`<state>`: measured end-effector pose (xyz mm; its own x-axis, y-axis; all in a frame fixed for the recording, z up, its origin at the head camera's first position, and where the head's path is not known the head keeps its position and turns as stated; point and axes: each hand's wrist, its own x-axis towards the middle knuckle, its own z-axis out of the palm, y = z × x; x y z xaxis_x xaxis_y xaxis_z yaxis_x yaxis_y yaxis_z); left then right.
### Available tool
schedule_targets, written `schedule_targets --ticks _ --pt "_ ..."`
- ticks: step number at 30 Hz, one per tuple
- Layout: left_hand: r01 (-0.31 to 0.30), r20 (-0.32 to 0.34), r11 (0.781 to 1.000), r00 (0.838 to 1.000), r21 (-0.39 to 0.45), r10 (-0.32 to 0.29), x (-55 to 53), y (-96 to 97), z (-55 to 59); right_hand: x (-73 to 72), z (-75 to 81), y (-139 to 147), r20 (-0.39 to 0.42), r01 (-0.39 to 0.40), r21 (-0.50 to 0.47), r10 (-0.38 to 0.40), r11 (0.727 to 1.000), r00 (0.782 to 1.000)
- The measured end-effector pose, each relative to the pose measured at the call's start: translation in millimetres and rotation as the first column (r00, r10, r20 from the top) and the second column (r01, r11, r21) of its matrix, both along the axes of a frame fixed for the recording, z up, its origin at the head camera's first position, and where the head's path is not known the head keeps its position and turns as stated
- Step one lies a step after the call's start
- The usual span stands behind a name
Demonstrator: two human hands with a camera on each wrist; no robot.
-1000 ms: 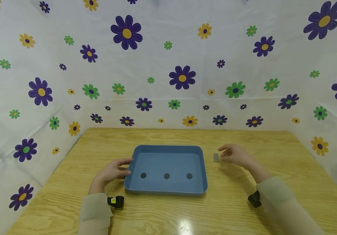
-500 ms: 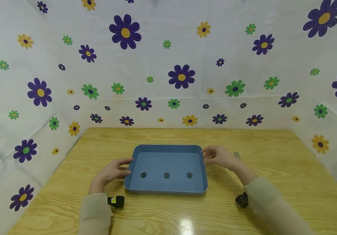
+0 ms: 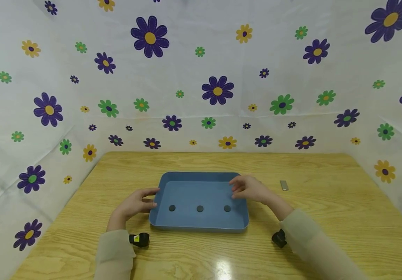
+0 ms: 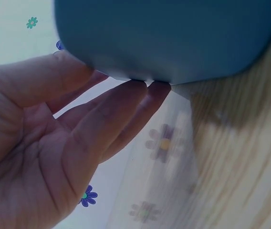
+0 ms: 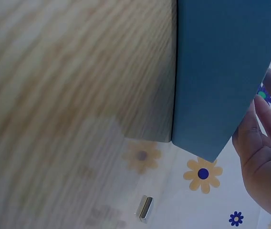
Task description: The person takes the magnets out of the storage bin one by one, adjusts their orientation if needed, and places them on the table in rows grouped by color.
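A shallow blue tray (image 3: 194, 190) rests on the table. On its floor three dark round discs, a left disc (image 3: 172, 208), a middle disc (image 3: 200, 209) and a right disc (image 3: 227, 209), form a row toward the near side. My left hand (image 3: 133, 204) touches the tray's left wall with extended fingertips; the left wrist view shows these fingertips against the outside. Over the tray's right side hovers my right hand (image 3: 251, 189), fingers loosely bent, nothing visible between them. Right of that hand lies a small grey metallic rectangular block (image 3: 284, 185), also seen in the right wrist view (image 5: 146, 209).
The wood-grain table (image 3: 187, 252) ends at a white flowered cloth (image 3: 187, 77), which rises behind it and along both sides. A black wrist camera (image 3: 139, 240) sits on the left wrist, and another camera (image 3: 279, 238) on the right one.
My right hand has moved left, from beside the grey block to over the tray's right side. The block now lies farther right on the table. My left hand has stayed at the tray.
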<state>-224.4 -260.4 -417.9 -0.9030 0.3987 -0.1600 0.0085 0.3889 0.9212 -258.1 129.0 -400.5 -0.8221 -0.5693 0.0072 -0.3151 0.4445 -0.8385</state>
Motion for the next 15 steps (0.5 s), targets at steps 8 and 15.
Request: schedule_targets --ticks 8,15 --pt "0.003 -0.001 1.0 1.0 -0.003 -0.003 -1.1 -1.0 -1.2 2.2 -2.4 -7.2 -0.064 -0.033 0.072 0.038 0.997 0.997" --pt "0.009 0.004 1.0 1.0 0.004 -0.009 -0.6 0.0 -0.2 1.9 -4.8 -13.9 -0.136 -0.077 0.164 0.099 0.984 0.986"
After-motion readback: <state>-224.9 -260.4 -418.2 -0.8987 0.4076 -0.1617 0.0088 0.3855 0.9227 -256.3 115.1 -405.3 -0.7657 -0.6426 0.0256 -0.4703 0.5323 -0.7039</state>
